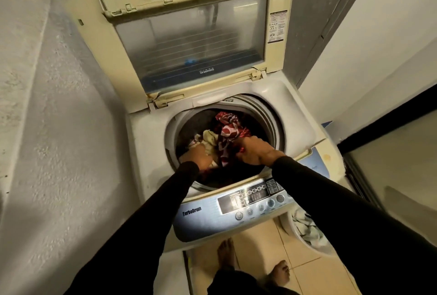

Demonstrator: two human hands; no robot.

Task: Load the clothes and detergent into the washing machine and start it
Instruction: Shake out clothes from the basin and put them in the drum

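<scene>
Standing barefoot at a top-loading washing machine (151,167) wedged between a rough plastered wall (47,129) and a doorway, we reach both hands into the open drum (189,129). Our left hand (197,157), at the drum's near left rim, has its fingers curled down into a pale cream garment (209,139). Our right hand (256,151), just beside it toward the right rim, closes on a red cloth with white spots (228,133) that lies across the top of the load; the fingertips of both hands are buried in fabric, so we cannot tell how tight either hold is. Darker clothes fill the drum beneath. The yellowed lid (189,41), with its clear window, stands folded upright behind the opening. The blue control panel (236,209), marked "TurboDrum", runs along the front edge below our black sleeves (146,223), its display catching the light. On the tiled floor (260,242) to the right of the machine sits a white laundry basket (287,223) holding pale, patterned clothes. Our bare feet (227,254) rest on the tiles just in front of the machine.
</scene>
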